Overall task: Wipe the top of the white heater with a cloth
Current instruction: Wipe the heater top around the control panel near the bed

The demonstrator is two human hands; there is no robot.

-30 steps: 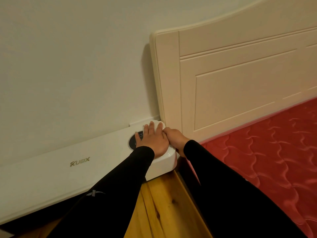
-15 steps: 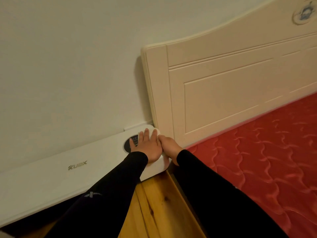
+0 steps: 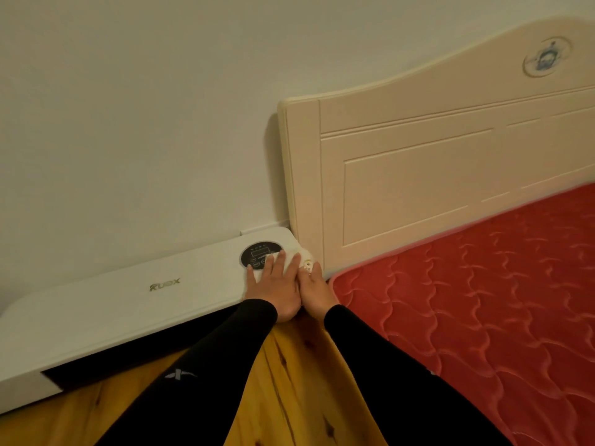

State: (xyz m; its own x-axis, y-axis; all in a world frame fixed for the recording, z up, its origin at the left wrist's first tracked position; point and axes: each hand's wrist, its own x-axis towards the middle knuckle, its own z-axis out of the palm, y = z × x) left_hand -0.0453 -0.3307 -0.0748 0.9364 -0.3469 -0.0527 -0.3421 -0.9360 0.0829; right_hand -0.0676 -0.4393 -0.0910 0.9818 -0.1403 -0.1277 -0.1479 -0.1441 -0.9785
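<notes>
Heater (image 3: 128, 304) is the long white one on the wood floor (image 3: 289, 397), against the wall (image 3: 128, 107), its right end right next to the cream headboard (image 3: 418, 175). White cloth (image 3: 297, 257) sits on that right end, beside the round black control panel (image 3: 259, 254). Left hand (image 3: 277, 289) lies flat on the cloth, fingers straight and slightly spread. Right hand (image 3: 315, 289) touches it at the cloth's right edge, but can't tell if those fingers are pinching or just pressing. Red mattress (image 3: 483, 300) on the right.
</notes>
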